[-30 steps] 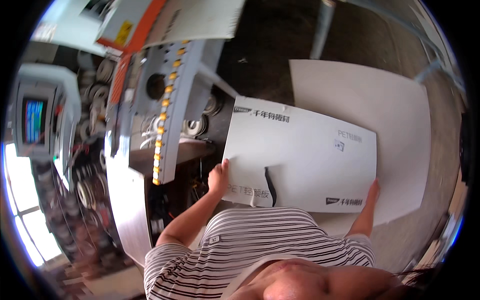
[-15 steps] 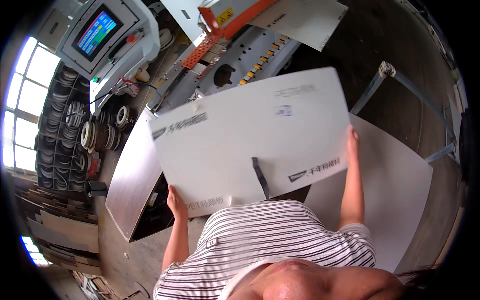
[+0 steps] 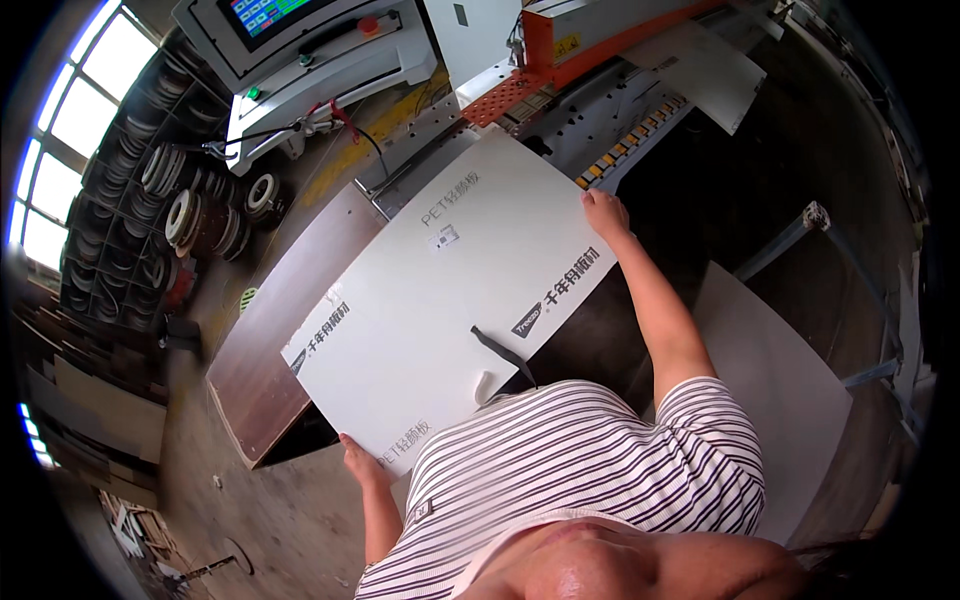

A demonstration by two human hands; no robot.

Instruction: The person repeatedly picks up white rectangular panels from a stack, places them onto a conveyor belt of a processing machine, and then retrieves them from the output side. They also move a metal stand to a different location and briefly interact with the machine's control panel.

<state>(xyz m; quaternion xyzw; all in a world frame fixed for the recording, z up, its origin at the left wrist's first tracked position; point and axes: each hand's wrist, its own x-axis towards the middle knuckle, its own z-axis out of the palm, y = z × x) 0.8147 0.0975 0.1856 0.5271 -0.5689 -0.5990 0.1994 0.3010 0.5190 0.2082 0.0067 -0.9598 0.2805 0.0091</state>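
Observation:
A white rectangular panel (image 3: 400, 290) with dark print spans the space in front of my torso, slanting up towards the machine. My left hand (image 3: 364, 463) grips its near left edge, the fingers partly hidden beneath. Farther forward, my right hand (image 3: 606, 213) is closed on the right edge. A dark strap (image 3: 498, 348) lies across the panel near my waist, beside a small curled white flap (image 3: 483, 386) at the near edge. The panel's far corner overlaps the metal bed of the orange and grey machine (image 3: 540, 60); whether they touch I cannot tell.
A control console (image 3: 330, 80) with screen and red button stands at the far left. Edging rolls (image 3: 185, 225) fill racks beside it. A brown-topped board (image 3: 290, 300) lies left of the panel. At right are a large pale sheet (image 3: 770, 400) and a metal frame (image 3: 790, 235).
The panel has turned anticlockwise, its right end swinging forward towards the machine. My right hand has moved forward and left with it. The view has shifted too.

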